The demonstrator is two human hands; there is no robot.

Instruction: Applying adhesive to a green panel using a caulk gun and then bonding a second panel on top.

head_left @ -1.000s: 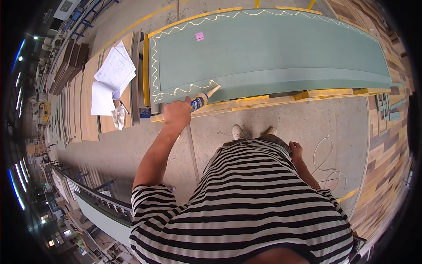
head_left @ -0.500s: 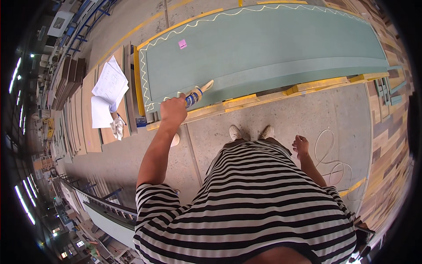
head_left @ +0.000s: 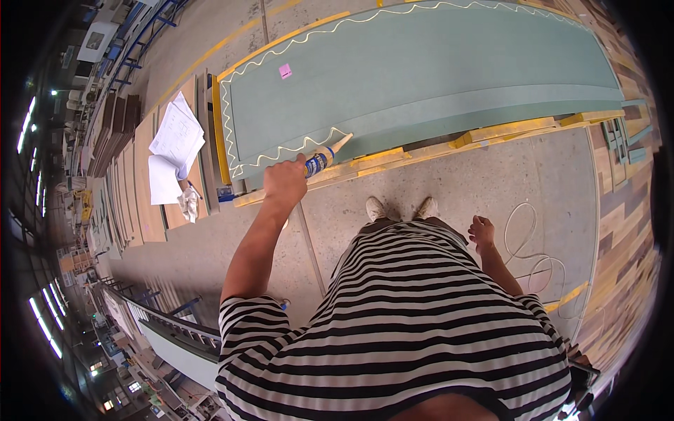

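Observation:
In my left hand (head_left: pixel 286 181) is a blue-and-cream glue bottle (head_left: pixel 319 161), gripped with the fingers wrapped round it. Its long pale nozzle tilts up to the right, the tip at the front edge strip of a long grey-green panel (head_left: pixel 421 63). From that tip a wavy pale bead of glue (head_left: pixel 288 148) runs back to the panel's left end. The bead carries on up the left end and along the far edge. My right hand (head_left: pixel 481 232) hangs beside my body over the floor, its fingers loosely curled and apart, with nothing visible in it.
The panel rests on a yellow frame (head_left: pixel 382 164). A pink sticky note (head_left: pixel 285 71) lies on it. To the left, papers (head_left: pixel 175 144) and a crumpled cloth (head_left: pixel 188 204) sit on stacked boards. A pale hose or cord (head_left: pixel 520 231) coils on the floor at right.
My left hand and the glue bottle have moved right along the panel's near edge. The glue bead has grown longer behind the nozzle. The right hand has hardly moved.

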